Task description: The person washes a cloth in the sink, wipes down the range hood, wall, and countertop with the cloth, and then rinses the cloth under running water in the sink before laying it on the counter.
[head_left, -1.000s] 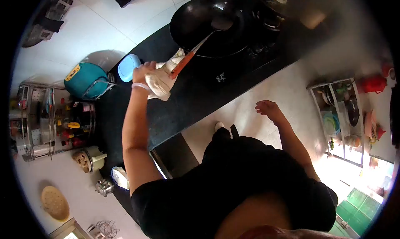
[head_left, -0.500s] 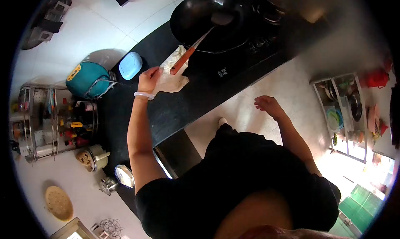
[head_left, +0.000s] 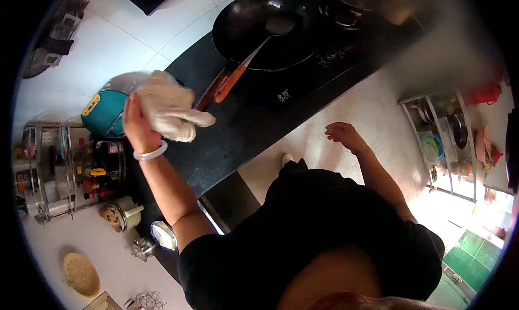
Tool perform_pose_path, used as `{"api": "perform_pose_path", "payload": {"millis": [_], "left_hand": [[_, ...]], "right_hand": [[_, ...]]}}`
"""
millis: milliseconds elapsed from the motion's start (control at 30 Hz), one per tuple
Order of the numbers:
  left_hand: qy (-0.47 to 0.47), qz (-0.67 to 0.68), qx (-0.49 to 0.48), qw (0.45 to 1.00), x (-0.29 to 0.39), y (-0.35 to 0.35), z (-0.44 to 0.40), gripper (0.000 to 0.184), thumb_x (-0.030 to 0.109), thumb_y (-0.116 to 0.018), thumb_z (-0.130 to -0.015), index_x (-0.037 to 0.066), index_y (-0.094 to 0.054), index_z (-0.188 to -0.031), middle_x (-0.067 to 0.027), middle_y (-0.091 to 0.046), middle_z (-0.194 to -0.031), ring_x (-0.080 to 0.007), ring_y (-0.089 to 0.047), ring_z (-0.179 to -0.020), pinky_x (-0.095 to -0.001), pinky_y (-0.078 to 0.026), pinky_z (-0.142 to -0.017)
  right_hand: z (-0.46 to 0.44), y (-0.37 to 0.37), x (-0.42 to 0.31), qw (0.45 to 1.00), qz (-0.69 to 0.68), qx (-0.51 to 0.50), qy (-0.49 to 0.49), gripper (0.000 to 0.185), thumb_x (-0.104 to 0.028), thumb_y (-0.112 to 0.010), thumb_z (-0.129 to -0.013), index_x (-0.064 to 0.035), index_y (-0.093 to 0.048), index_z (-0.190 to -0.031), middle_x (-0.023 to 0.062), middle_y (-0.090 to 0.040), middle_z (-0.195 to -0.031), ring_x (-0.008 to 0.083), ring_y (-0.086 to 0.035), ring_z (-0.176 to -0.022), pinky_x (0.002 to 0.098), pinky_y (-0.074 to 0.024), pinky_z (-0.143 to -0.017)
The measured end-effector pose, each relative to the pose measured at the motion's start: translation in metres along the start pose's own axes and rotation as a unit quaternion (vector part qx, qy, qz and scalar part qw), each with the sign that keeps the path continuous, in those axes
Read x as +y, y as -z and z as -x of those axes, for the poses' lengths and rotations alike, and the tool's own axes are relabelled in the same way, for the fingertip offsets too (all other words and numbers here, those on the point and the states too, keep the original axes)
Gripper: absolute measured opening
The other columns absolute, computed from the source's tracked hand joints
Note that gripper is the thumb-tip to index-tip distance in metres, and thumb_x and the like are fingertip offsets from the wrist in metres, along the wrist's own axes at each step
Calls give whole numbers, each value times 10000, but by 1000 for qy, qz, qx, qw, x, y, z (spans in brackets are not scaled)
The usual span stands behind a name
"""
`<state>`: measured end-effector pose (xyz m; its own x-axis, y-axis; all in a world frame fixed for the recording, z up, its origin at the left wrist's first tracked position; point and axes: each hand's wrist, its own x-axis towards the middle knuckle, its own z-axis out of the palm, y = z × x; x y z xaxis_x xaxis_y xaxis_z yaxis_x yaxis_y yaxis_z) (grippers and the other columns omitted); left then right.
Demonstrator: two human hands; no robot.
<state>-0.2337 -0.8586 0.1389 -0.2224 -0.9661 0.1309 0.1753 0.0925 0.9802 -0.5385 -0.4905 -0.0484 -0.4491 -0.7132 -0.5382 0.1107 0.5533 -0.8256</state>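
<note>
A crumpled cream cloth [head_left: 172, 105] is gripped in my left hand [head_left: 140, 127], raised above the left part of the dark counter [head_left: 227, 134]. The black wok [head_left: 240, 31] sits on the stove, its wooden handle [head_left: 210, 92] now bare. A spatula [head_left: 231, 83] rests in the wok, with its orange-brown grip beside the wok handle. My right hand [head_left: 345, 137] hangs over the floor, loosely open and holding nothing. Whatever lies directly behind the cloth is hidden.
A teal round container [head_left: 105, 114] leans near the wall. Bottles stand in a metal rack [head_left: 54, 172] at the left. Beyond the wok is a lidded pot [head_left: 346, 4]; a shelf unit [head_left: 440, 142] stands at the right.
The cloth has been lifted off the wok handle and carried left by my left hand, uncovering the handle. It now blocks the light-blue box. My right hand has hardly moved.
</note>
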Motion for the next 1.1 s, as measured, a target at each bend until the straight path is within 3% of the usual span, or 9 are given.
{"api": "perform_pose_path", "payload": {"millis": [267,400,533,633,733,833,967,1067,1100], "left_hand": [[44,118,32,992,9,45,-9,243,177,-496,-896,-17,-529,-1039,-115,-578,-972,-199,-562,-894,-328,-467,-781],[-8,-150,118,982,-33,80,-11,235,199,-522,-888,-29,-549,-940,-94,-599,-892,-197,-579,-789,-302,-465,-697],[-78,-487,116,862,-78,115,-2,260,227,-540,-840,-22,-558,-912,-180,-621,-851,-288,-602,-776,-348,-466,-703],[36,-458,139,877,-114,123,7,259,219,-515,-827,-23,-564,-908,-163,-631,-861,-284,-610,-788,-343,-472,-704],[215,4,143,966,-108,95,23,235,197,-497,-886,13,-515,-1032,-99,-586,-943,-239,-587,-842,-360,-493,-732],[196,124,89,969,-99,94,23,237,181,-488,-902,22,-481,-1077,-90,-562,-944,-218,-574,-845,-370,-500,-740],[123,-86,145,978,-111,119,28,266,227,-546,-872,27,-508,-1043,-93,-573,-949,-183,-578,-807,-319,-488,-675],[-143,-710,135,676,-145,146,52,456,353,-663,-746,93,-511,-1089,-92,-513,-1156,-287,-475,-1069,-470,-417,-831],[-13,-719,199,666,-134,111,70,527,412,-695,-678,175,-507,-1110,-100,-402,-1297,-349,-362,-1174,-544,-341,-889]], "right_hand": [[-3,-8,-8,999,-12,-7,-29,303,-294,-547,-854,-33,-592,-1003,65,-637,-915,158,-598,-821,275,-452,-706],[-4,-1,-1,999,-20,-2,-32,312,-299,-558,-856,-32,-586,-1016,67,-639,-921,149,-602,-810,267,-455,-704],[-8,4,4,999,-37,1,-23,316,-304,-558,-856,-37,-582,-1023,67,-641,-918,148,-606,-799,265,-460,-703],[-5,-2,-6,1000,-6,8,-24,291,-258,-522,-865,-30,-579,-1036,96,-641,-944,166,-611,-825,272,-465,-731],[-11,-4,0,1000,-17,-17,-18,308,-268,-520,-865,-27,-576,-1049,98,-640,-946,167,-611,-831,276,-467,-737],[-13,-9,-9,1000,6,-11,-7,324,-276,-527,-859,-23,-574,-1057,97,-640,-949,168,-611,-832,279,-467,-745],[-17,-16,-18,1000,8,-6,-29,336,-286,-535,-853,-20,-574,-1053,97,-639,-951,167,-610,-831,277,-466,-745],[-17,-19,-11,999,15,-7,-30,320,-277,-538,-853,-22,-581,-1041,82,-640,-931,156,-605,-819,273,-461,-731],[-17,-21,-10,999,19,-6,-31,303,-267,-541,-854,-25,-586,-1031,69,-640,-912,147,-600,-810,268,-456,-720]]}}
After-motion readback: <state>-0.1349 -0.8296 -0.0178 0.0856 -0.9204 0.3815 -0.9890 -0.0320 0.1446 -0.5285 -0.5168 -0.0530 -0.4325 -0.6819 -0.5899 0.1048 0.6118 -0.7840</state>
